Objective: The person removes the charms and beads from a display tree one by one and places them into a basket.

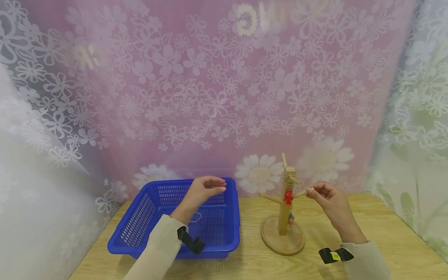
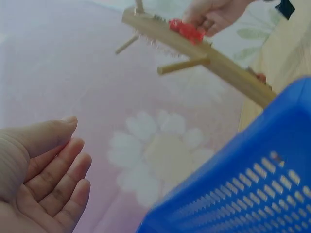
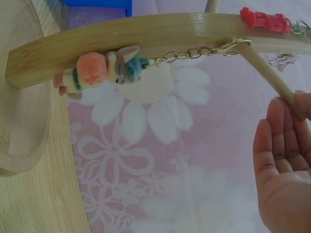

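Note:
A wooden peg stand [image 1: 282,217] with a round base [image 1: 276,243] stands upright on the table. My right hand [image 1: 332,206] pinches the tip of one of its pegs [image 3: 269,75] between thumb and fingers. From that peg, close to the post, hangs a keychain with a small animal figure [image 3: 104,73] in a blue hat with an orange ball, on a gold chain [image 3: 182,54]. A red figure charm [image 1: 288,197] hangs higher up on another peg. My left hand [image 1: 203,192] hovers over the blue basket [image 1: 232,217], holding nothing, its fingers loosely bent.
Inside the basket lies a thin pinkish beaded loop [image 1: 196,217]. Something sparkly and clear [image 3: 284,60] hangs behind the post. The wooden table [image 1: 252,268] backs onto a pink flowered curtain [image 1: 210,97], with pale curtains on both sides.

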### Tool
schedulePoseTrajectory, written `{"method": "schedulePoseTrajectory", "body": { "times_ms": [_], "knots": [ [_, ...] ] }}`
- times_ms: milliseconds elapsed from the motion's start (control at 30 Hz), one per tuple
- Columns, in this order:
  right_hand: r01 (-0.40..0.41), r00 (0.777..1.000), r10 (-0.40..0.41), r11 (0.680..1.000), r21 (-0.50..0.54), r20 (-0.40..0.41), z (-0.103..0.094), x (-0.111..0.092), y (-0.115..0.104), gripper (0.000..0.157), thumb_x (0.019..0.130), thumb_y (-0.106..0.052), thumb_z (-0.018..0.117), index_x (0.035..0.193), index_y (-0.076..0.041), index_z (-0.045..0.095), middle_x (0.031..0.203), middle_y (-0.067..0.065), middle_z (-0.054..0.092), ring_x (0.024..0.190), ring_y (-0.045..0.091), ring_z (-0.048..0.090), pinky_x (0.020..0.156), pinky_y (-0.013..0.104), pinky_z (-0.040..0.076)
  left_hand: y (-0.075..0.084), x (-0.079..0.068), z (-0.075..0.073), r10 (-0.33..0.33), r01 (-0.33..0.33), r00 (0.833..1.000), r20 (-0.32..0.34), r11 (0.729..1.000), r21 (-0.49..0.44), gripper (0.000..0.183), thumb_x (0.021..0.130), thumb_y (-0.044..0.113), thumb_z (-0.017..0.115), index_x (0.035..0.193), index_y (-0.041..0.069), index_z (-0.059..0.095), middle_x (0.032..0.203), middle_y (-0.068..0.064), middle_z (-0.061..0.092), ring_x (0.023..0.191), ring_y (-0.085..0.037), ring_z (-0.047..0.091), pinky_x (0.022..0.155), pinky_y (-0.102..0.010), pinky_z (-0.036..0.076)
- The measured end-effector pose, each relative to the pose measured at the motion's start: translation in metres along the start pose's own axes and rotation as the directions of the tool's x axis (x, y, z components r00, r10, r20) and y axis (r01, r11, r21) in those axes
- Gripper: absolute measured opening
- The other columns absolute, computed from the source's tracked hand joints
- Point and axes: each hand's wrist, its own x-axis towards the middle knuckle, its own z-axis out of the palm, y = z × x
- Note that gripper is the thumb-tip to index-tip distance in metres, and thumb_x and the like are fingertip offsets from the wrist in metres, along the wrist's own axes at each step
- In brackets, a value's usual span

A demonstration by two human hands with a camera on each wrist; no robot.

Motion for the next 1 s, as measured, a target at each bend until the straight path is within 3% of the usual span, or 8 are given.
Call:
{"method": "schedulePoseTrajectory", "body": {
  "times_ms": [300, 567, 767, 1000],
  "knots": [
    [0.009, 1.000, -0.009, 1.000, 0.010, -0.004, 0.001, -0.001, 0.000, 0.020, 0.094, -0.013, 0.058, 0.101, 0.007, 0.059, 0.085, -0.009, 0.066, 0.079, 0.002, 0.063, 0.077, 0.010, 0.048, 0.014, -0.005, 0.022, 0.029, -0.029, 1.000, 0.003, 0.999, -0.040, 0.029, 0.082, 0.013, 0.072, 0.108, 0.002, 0.068, 0.107, -0.013, 0.070, 0.096, -0.018, 0.066, 0.085, -0.033, 0.052],
    [0.004, 1.000, -0.004, 1.000, 0.016, -0.003, 0.001, 0.000, 0.001, 0.020, 0.093, -0.012, 0.058, 0.101, 0.007, 0.059, 0.085, -0.011, 0.066, 0.079, 0.002, 0.063, 0.077, 0.010, 0.048, 0.024, -0.010, 0.042, 0.044, -0.041, 0.998, 0.045, 0.997, -0.063, 0.027, 0.085, 0.013, 0.069, 0.110, 0.003, 0.067, 0.111, -0.016, 0.068, 0.097, -0.018, 0.065, 0.084, -0.031, 0.051],
    [0.018, 1.000, -0.018, 0.999, 0.038, -0.002, 0.001, 0.000, -0.001, 0.019, 0.093, -0.010, 0.058, 0.101, 0.008, 0.059, 0.084, -0.012, 0.066, 0.078, 0.002, 0.063, 0.077, 0.010, 0.048, 0.030, -0.010, 0.057, 0.070, -0.060, 0.994, 0.082, 0.991, -0.123, 0.028, 0.086, 0.011, 0.068, 0.112, 0.002, 0.066, 0.113, -0.015, 0.067, 0.101, -0.019, 0.065, 0.089, -0.032, 0.050],
    [0.012, 1.000, -0.012, 1.000, 0.013, 0.002, 0.000, -0.001, -0.001, 0.020, 0.094, -0.013, 0.058, 0.101, 0.006, 0.059, 0.085, -0.010, 0.066, 0.080, 0.002, 0.064, 0.078, 0.010, 0.048, 0.037, -0.006, 0.076, 0.100, -0.082, 0.991, 0.093, 0.982, -0.172, 0.026, 0.085, 0.009, 0.069, 0.110, 0.000, 0.067, 0.112, -0.017, 0.067, 0.094, -0.014, 0.066, 0.083, -0.026, 0.052]
  ]
}}
